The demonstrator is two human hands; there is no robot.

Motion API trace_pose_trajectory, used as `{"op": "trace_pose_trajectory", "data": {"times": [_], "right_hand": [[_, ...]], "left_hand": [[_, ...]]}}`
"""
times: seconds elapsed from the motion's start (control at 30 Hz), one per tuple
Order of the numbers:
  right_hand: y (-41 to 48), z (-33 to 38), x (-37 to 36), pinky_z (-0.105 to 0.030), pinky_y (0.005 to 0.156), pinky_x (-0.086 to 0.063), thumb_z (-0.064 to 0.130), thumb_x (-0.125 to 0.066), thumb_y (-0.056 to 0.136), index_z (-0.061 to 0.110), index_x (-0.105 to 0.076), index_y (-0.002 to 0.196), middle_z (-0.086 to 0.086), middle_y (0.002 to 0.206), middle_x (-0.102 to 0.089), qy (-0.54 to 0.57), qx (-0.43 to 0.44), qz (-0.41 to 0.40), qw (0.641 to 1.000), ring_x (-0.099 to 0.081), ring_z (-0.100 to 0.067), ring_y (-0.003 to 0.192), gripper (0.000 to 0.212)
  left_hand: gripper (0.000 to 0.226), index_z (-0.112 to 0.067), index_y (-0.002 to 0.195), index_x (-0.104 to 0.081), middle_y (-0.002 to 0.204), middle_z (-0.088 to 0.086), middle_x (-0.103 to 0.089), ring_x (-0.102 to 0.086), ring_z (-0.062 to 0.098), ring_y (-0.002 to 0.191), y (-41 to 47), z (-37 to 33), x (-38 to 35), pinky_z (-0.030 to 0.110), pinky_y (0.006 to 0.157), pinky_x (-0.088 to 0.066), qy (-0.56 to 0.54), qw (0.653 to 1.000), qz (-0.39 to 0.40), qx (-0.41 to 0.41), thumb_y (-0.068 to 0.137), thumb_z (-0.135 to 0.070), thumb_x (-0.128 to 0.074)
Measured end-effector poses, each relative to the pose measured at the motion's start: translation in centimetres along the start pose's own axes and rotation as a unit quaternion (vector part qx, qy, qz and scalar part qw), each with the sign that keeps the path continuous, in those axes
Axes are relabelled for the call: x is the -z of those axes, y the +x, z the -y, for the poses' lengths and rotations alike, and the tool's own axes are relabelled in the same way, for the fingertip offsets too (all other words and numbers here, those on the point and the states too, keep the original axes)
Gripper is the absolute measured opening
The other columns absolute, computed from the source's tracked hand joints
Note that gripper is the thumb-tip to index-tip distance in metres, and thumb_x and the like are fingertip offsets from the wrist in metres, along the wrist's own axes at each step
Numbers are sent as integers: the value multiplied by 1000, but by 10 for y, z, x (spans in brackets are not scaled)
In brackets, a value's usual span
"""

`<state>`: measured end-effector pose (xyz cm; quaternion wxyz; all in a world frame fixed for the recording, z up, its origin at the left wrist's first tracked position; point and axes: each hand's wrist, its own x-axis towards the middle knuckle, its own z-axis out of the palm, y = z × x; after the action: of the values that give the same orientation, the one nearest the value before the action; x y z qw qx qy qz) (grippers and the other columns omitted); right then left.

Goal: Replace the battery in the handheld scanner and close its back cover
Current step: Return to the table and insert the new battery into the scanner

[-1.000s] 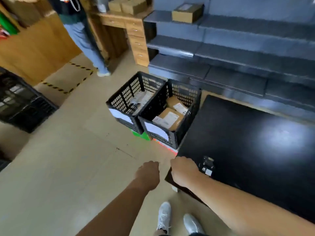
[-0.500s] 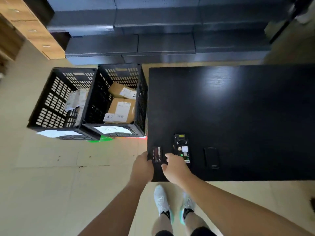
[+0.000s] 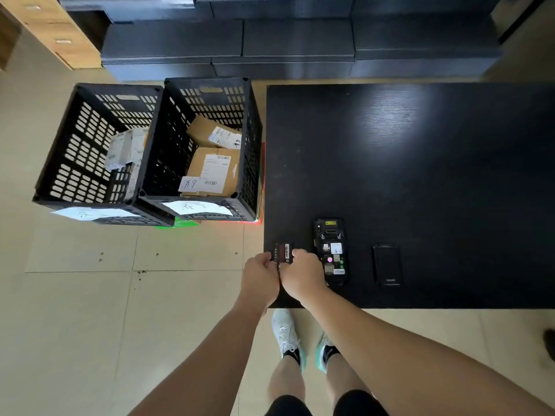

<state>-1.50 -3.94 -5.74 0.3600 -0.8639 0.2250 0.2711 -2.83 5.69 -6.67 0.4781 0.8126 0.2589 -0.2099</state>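
A black table [image 3: 420,151] with a faint wood grain fills the right half of the frame, a soft glare on its upper middle. Near its lower left edge lie 3 things in a row: a battery [image 3: 283,253] at the corner, partly under the hands; a scanner [image 3: 331,250] just right of it, back open and facing up; and a black back cover [image 3: 386,265] further right, apart from the scanner. The rest of the tabletop is bare.

The table stands on a pale tiled floor [image 3: 90,310].

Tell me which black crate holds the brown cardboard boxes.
The crate beside the table, right of the pair: it holds labelled brown boxes. The other crate holds pale packets.
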Motion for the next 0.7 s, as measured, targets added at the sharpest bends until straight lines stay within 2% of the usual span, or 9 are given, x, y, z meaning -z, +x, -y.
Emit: {"op": "trace_pose_trajectory", "data": {"times": [0.1,0.2,0.3,0.37,0.47,0.53,0.7], "right_hand": [[2,-2,1,-30,83,-47,18,-59,88,4,-61,120,-17,120,-64,22,-7,-4,1000,-61,-32,108,34],[0,-5,4,-33,92,-49,17,-62,88,7,-57,128,-15,125,-62,53,-6,-5,999,-60,-29,113,41],[-5,-12,16,-25,82,-46,17,-65,87,12,-59,126,-11,122,-63,85,-1,-21,996,-62,-24,109,40],[-9,-20,30,-23,80,-44,17,-67,86,14,-60,125,-7,120,-66,110,-1,-33,993,-64,-21,107,39],[-12,-35,56,-28,88,-50,16,-68,84,16,-62,122,-4,116,-69,130,-18,-48,990,-66,-19,103,39],[-12,-47,70,-30,86,-53,15,-69,83,18,-64,119,-2,112,-70,134,-26,-58,989,-66,-18,98,37],[-11,-75,89,-19,76,-48,12,-71,81,22,-66,115,5,102,-69,146,-39,-60,987,-66,-11,92,35]], "left_hand": [[25,-8,82,-69,78,3,-66,-54,24,71,2,1,-1,34,64,-44,-56,996,-6,63,89,-10,-45],[24,-14,102,-73,93,3,-73,-65,22,84,-1,-2,-2,35,77,-54,-84,992,-16,89,89,-13,-53],[19,-16,104,-71,90,4,-74,-67,22,81,-10,-13,-8,40,80,-56,-113,989,-26,87,88,-16,-60],[17,-17,103,-71,89,4,-75,-69,21,82,-17,-24,-16,37,78,-56,-123,989,-25,76,87,-16,-63],[16,-16,102,-70,87,7,-75,-65,17,72,-27,-39,-35,29,68,-53,-133,989,-13,63,87,-12,-65],[16,-17,101,-69,86,8,-75,-64,14,67,-33,-47,-49,29,64,-52,-130,989,-2,64,87,-11,-65],[16,-13,102,-69,86,5,-75,-72,22,80,-41,-54,-77,43,82,-59,-104,992,10,76,86,-11,-66]]}}
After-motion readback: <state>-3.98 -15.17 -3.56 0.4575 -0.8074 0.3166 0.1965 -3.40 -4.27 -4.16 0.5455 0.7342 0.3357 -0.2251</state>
